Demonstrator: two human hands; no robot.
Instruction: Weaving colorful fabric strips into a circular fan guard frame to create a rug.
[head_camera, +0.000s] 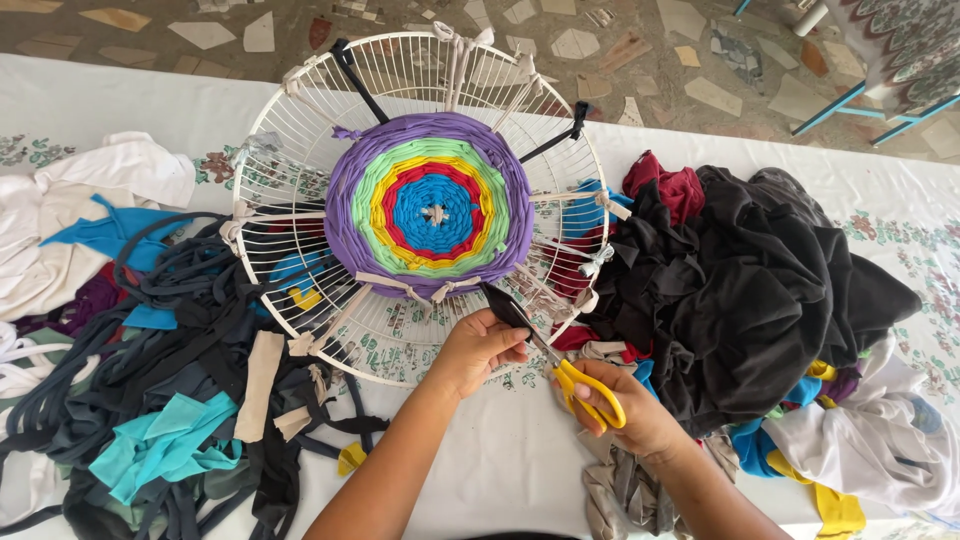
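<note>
A round white wire fan guard (300, 110) lies on the table with a woven disc (430, 205) of fabric strips in rings of purple, green, yellow, red and blue at its middle. My left hand (478, 348) pinches a dark fabric strip (505, 305) at the guard's near rim. My right hand (625, 410) grips yellow-handled scissors (585, 385), whose blades reach toward that strip beside my left fingers.
Dark grey, teal and beige fabric strips (170, 400) are heaped at the left with white cloth (110, 175) behind. A pile of black, red and white garments (740, 290) fills the right. The white tablecloth (500, 450) shows between my arms. A tiled floor lies beyond.
</note>
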